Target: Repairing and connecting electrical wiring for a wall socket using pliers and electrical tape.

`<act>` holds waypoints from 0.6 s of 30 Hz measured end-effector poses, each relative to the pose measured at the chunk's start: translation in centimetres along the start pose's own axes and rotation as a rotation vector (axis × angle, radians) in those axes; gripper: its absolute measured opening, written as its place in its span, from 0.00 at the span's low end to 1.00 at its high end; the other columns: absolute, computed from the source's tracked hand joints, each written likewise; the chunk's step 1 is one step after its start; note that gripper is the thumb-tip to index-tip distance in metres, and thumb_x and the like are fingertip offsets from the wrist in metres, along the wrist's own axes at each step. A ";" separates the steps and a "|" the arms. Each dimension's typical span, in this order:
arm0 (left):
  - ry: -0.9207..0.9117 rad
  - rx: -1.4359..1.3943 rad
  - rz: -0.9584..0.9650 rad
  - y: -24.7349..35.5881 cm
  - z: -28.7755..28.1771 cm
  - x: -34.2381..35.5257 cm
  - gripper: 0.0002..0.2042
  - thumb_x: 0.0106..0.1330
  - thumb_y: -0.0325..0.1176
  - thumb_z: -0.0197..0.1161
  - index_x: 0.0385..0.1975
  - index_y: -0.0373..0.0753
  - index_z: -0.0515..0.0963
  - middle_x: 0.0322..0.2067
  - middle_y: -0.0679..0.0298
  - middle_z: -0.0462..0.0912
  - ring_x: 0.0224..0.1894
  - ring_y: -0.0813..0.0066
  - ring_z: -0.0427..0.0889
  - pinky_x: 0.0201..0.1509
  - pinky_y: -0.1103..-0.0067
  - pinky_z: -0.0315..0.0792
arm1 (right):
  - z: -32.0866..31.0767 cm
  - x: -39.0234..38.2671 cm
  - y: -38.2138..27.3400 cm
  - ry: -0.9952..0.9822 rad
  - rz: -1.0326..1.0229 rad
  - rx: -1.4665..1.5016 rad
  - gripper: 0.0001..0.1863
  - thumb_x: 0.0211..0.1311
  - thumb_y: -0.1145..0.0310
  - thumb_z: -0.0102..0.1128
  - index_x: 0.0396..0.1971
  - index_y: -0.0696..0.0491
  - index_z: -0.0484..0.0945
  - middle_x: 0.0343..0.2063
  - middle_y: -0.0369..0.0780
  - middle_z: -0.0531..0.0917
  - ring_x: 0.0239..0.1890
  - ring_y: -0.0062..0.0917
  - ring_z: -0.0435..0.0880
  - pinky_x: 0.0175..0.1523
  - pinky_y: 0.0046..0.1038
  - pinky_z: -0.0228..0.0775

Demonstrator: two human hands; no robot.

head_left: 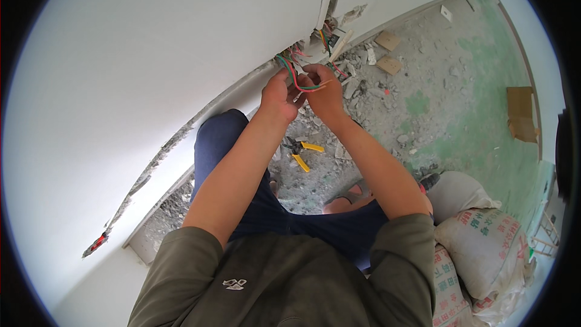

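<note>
Green and red electrical wires (291, 74) come out of a broken opening low in the white wall and bend over between my hands, their bare copper ends lying across the right one. My left hand (279, 98) is closed at the wires from the left, fingers curled. Opposite it, my right hand (325, 92) is closed with thumb and index finger at the same bundle. Their fingers partly hide what lies between the fingertips. On the rubble below, pliers (304, 152) with yellow handles rest with the handles spread.
More coloured wires (325, 41) hang from a second wall gap. Rubble (363, 94) and tan square pieces (389, 65) litter the floor. A cardboard box (521, 114) stands at right; stuffed sacks (481, 248) are piled at lower right. A red-tipped thing (95, 244) sits at the wall groove's end.
</note>
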State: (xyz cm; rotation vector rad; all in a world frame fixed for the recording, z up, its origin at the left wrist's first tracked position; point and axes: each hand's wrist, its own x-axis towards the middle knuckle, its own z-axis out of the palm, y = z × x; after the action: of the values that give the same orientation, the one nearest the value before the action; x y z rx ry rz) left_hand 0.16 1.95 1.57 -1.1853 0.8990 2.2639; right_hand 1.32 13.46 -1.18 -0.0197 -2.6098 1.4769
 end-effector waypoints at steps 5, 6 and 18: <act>-0.053 -0.081 0.120 -0.8 -0.3 0.3 0.09 0.65 0.43 0.57 0.33 0.46 0.74 0.34 0.65 0.77 0.44 0.71 0.73 0.49 0.69 0.64 | -0.8 0.2 -3.0 -0.112 0.122 0.428 0.11 0.57 0.69 0.62 0.38 0.58 0.79 0.28 0.41 0.84 0.28 0.24 0.83 0.34 0.25 0.74; -0.053 -0.079 0.122 -0.9 -0.3 0.4 0.09 0.65 0.43 0.57 0.33 0.46 0.74 0.34 0.65 0.77 0.44 0.71 0.73 0.49 0.69 0.64 | -0.8 0.3 -3.0 -0.110 0.121 0.430 0.11 0.57 0.69 0.62 0.38 0.58 0.79 0.28 0.41 0.84 0.28 0.24 0.83 0.34 0.25 0.74; -0.093 -0.088 0.132 -1.1 -0.6 0.8 0.08 0.65 0.43 0.56 0.36 0.47 0.74 0.39 0.67 0.76 0.45 0.72 0.72 0.52 0.68 0.63 | -0.5 0.8 -2.6 -0.107 0.133 0.376 0.12 0.56 0.67 0.62 0.37 0.59 0.80 0.28 0.44 0.85 0.30 0.25 0.84 0.35 0.25 0.75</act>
State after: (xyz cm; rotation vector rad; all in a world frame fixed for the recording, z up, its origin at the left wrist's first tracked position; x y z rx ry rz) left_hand 0.77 2.29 0.27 -1.0753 0.8738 2.4653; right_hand 0.71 12.58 1.40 -0.0760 -2.4036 2.0448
